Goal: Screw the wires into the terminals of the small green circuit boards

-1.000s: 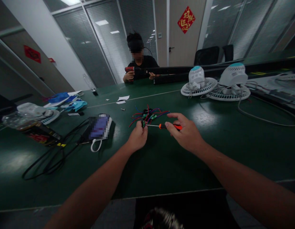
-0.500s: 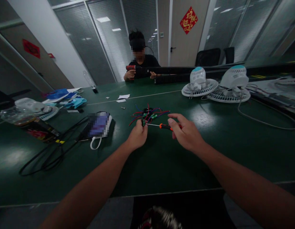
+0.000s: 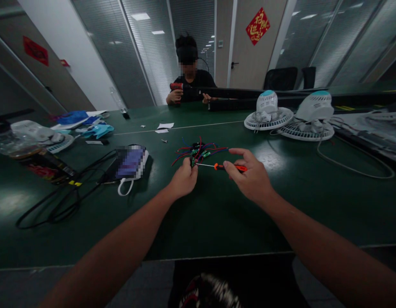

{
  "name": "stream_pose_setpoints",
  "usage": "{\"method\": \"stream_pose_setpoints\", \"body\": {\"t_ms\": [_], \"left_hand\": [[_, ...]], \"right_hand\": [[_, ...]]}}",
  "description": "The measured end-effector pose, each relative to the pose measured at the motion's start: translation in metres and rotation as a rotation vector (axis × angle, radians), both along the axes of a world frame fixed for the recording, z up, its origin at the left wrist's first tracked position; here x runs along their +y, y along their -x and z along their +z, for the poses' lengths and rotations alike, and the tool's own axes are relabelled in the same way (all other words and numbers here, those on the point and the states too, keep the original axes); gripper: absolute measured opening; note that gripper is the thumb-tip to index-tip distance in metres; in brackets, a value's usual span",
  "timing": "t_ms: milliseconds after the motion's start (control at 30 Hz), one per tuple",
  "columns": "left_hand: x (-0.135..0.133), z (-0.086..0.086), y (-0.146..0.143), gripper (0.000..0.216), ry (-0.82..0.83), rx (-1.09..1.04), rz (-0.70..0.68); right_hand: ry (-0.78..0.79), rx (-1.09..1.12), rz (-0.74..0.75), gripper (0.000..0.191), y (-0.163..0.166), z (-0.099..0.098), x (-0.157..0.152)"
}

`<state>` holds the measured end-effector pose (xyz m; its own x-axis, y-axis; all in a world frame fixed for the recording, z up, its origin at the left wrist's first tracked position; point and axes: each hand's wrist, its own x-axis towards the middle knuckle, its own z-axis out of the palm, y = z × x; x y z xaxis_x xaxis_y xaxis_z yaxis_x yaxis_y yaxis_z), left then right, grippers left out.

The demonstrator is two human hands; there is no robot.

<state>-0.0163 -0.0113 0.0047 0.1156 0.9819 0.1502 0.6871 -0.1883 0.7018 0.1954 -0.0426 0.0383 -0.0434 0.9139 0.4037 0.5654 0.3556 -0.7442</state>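
Observation:
My left hand (image 3: 183, 179) is closed around a small green circuit board (image 3: 194, 161) at the near edge of a bundle of red and blue wires (image 3: 201, 150) lying on the green table (image 3: 217, 214). My right hand (image 3: 252, 177) pinches the orange-and-black handle of a small screwdriver (image 3: 228, 167). Its thin metal shaft points left, and the tip meets the board at my left fingers.
A phone on a white case (image 3: 131, 164) and black cables (image 3: 66, 196) lie to the left. Two white fans (image 3: 268, 113) (image 3: 313, 117) lie at the back right with a cord. Blue items and a plastic container (image 3: 15, 145) sit far left. A person (image 3: 188, 85) works across the table.
My right fingers have shifted their pinch along the screwdriver handle. The camera has tilted slightly; the hands stay at the board.

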Motion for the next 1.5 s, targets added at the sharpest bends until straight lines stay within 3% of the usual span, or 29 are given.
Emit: {"method": "stream_pose_setpoints", "body": {"t_ms": [167,367,1000,1233,1500], "left_hand": [[-0.0010,0.0024,-0.0014,0.025,-0.012,0.014,0.001],[-0.0010,0.0033,-0.0020,0.024,-0.014,0.020,0.011],[-0.0024,0.0031,-0.0013,0.023,0.007,0.006,0.010],[-0.0029,0.0055,-0.0012,0.024,0.009,-0.001,0.014],[-0.0033,0.0039,-0.0018,0.025,-0.014,0.025,0.005]], "right_hand": [[-0.019,0.023,-0.005,0.047,0.0013,0.0007,-0.0019],[0.140,0.039,0.062,0.047,-0.0003,0.0045,-0.0031],[0.005,0.042,-0.001,0.051,0.0003,0.0010,-0.0018],[0.168,0.056,0.045,0.051,-0.0002,0.0038,-0.0011],[0.104,0.062,0.031,0.045,0.0000,0.0033,-0.0001]]}}
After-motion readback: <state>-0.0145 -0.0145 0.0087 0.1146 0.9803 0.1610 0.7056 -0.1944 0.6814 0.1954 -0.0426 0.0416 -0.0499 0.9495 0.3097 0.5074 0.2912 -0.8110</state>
